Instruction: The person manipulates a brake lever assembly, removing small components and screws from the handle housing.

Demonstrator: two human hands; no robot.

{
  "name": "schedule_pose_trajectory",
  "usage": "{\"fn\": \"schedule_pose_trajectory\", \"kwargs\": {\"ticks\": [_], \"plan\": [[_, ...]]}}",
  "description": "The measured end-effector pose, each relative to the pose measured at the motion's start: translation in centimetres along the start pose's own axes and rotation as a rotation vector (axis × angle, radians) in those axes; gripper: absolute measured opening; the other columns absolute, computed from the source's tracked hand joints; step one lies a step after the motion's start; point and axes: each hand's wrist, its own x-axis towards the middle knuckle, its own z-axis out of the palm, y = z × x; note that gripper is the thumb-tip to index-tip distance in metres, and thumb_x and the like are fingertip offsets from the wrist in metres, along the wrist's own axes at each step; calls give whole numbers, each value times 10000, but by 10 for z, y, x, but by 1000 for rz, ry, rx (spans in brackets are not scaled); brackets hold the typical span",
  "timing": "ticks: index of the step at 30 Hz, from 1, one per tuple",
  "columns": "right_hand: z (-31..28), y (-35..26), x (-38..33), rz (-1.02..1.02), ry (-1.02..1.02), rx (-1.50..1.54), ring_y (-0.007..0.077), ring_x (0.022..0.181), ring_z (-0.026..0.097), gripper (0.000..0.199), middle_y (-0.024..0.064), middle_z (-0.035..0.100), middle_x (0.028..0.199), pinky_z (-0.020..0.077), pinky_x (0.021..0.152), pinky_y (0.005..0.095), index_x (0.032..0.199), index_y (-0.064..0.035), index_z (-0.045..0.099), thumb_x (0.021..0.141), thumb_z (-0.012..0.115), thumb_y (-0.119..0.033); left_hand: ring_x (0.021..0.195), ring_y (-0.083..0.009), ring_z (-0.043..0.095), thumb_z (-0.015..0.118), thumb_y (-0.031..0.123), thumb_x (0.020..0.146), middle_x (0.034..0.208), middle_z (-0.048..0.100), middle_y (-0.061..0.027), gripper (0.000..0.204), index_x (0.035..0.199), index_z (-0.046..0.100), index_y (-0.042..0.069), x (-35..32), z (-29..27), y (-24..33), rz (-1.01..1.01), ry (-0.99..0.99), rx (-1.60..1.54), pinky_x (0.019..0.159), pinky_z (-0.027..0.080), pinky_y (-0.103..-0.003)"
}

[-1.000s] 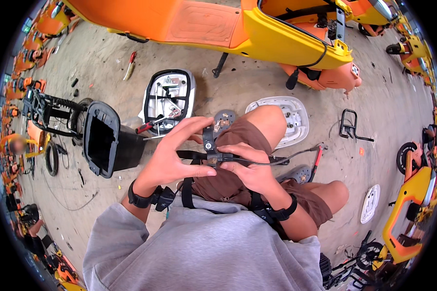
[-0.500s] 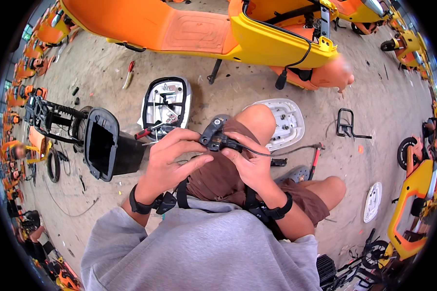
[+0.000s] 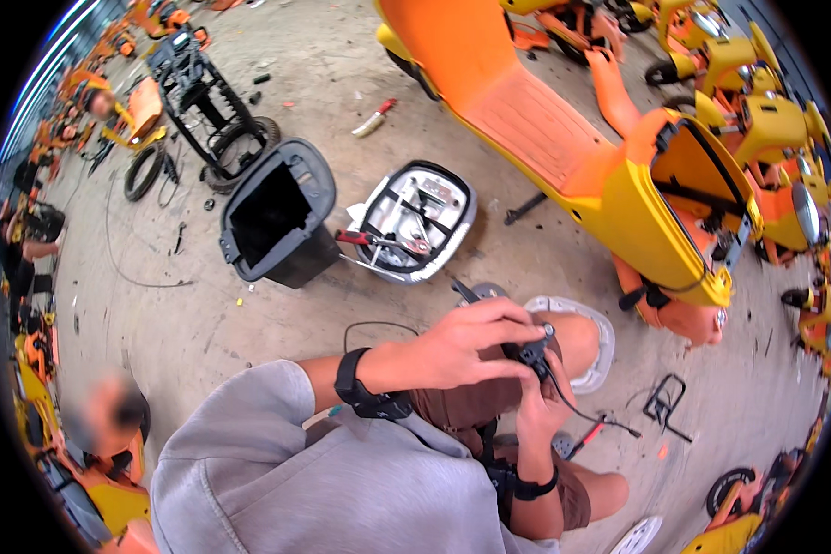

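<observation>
In front of my knees I hold a black brake lever assembly, with a thin black cable trailing from it to the lower right. My left hand comes from the left, its fingers and thumb closed on the housing; a black lever blade sticks out beyond these fingers. From below, my right hand grips the other side of the assembly, partly hiding it. Nearby, a silver shell with a black rim holds small metal parts and a red-handled ratchet.
A dark grey bin stands left of the shell. Ahead is an orange and yellow scooter body. A white shell lies by my knee, a black bracket farther right. A red-handled tool lies on the floor.
My view has swung left, so the scooter body, bin and shell sit farther right. Both hands still hold the brake lever assembly, which has turned; its lever blade now shows beyond my left fingers.
</observation>
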Motion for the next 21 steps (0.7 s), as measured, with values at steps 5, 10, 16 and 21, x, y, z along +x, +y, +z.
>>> {"fn": "schedule_pose_trajectory", "kwargs": {"ticks": [5,10,16,21], "plan": [[-2,14,-1,28,-29,64,200,1025,609,359,162,632,1104,478,944,322,1175,118,566,839,669,41,1000,-272,628,795,194,772,1237,601,-142,460,1151,603,18,8,-17,0,-229,-196,-207,875,509,-370],[-4,18,-1,71,-60,107,192,988,625,441,177,634,1111,503,909,305,1221,116,536,847,715,-35,999,-275,617,765,189,781,1182,590,-130,491,1205,569,37,6,-15,-10,-174,-208,-176,852,504,-360],[3,19,8,85,-47,202,181,928,630,430,140,635,1115,527,782,285,1240,84,522,897,679,-122,1063,-349,581,631,231,894,1269,515,-175,469,1331,531,95,-2,-6,-15,53,-196,56,889,487,-383],[19,17,10,124,-53,326,161,878,630,370,115,632,1084,531,675,284,1250,59,493,936,614,-97,999,-336,594,618,226,884,1248,508,-208,629,1449,367,112,-13,-14,-18,69,-241,356,811,487,-401]]}}
